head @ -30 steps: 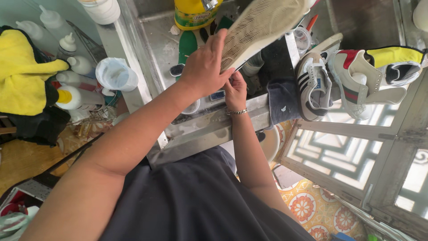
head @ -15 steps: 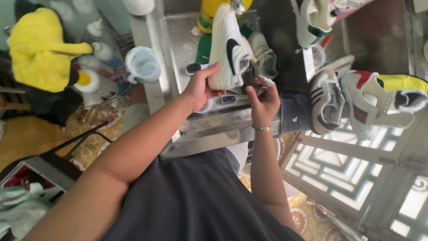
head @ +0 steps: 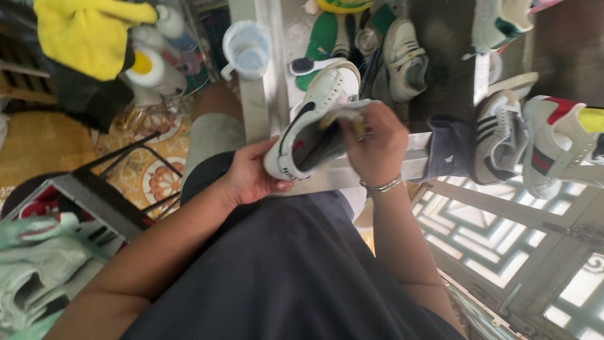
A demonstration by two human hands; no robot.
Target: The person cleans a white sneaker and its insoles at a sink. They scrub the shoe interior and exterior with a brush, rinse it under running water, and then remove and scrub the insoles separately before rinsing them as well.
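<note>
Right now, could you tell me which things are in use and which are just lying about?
In use: white shoe, held at the heel by the left hand; right hand at its opening.
Lying about: striped shoe, grey shoe, cup, yellow cloth.

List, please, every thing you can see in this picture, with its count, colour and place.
white sneaker: one, white with dark mark, held in both hands
striped sneaker: one, white with black stripes, right ledge
red-and-green sneaker: one, white, far right
grey sneaker: one, in the metal sink
cup: one, pale blue, sink edge
yellow cloth: one, top left
bottles: several, white, top left
left hand: under the heel
right hand: at the shoe's opening
</note>
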